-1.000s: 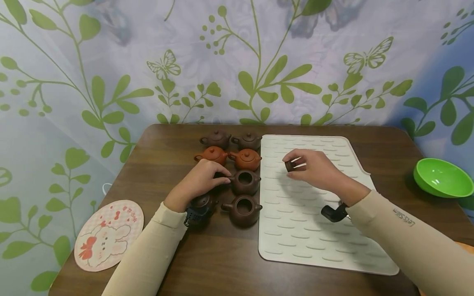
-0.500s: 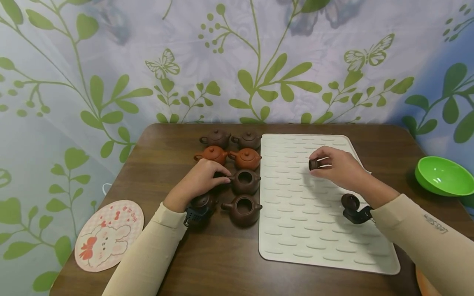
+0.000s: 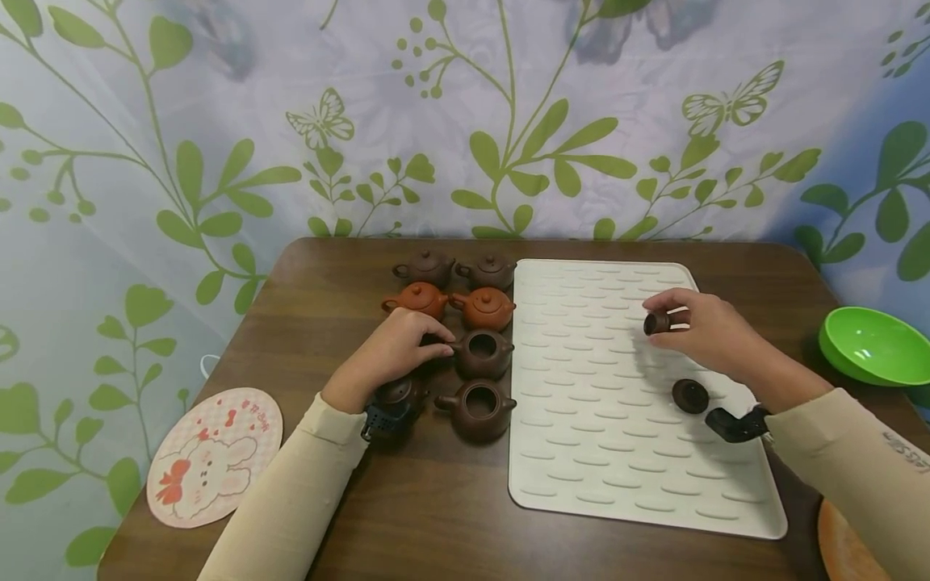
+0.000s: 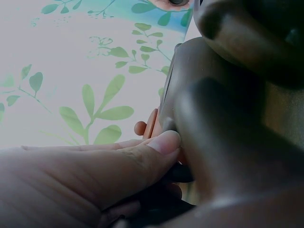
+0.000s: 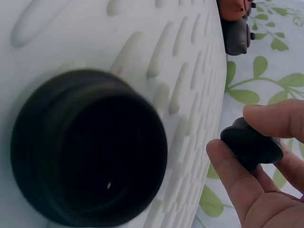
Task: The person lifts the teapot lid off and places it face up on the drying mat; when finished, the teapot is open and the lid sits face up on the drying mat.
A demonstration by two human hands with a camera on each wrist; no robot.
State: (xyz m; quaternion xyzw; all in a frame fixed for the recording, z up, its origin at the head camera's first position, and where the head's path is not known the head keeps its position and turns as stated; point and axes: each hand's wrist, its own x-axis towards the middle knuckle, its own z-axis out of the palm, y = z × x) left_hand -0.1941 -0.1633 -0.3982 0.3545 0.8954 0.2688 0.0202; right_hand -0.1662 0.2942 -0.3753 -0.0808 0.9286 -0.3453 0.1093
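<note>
Thumb and fingers of my left hand (image 3: 395, 347) pinch the handle end of a dark brown teapot (image 3: 501, 355), whose top opening is uncovered. In the left wrist view the thumb (image 4: 165, 142) presses at that handle; the fingers beneath are partly hidden. Over the right part of the white ridged mat (image 3: 574, 387), my right hand (image 3: 708, 327) holds a small dark teapot lid (image 3: 656, 323). The right wrist view shows this lid (image 5: 254, 142) between thumb and fingertips. Another dark lid (image 3: 690, 396) lies hollow side up on the mat, below the right hand.
Another uncovered brown teapot (image 3: 479, 424) stands in front. Two orange teapots (image 3: 488, 308) and two dark lidded ones (image 3: 427, 266) stand behind. One more dark teapot (image 3: 400, 395) is partly under my left wrist. A green bowl (image 3: 872, 347) stands right; a round rabbit mat (image 3: 218, 460) lies left.
My right hand has moved right across the white mat with the small lid. The lid lying on the mat has come into view from behind the wrist. The left hand stays put.
</note>
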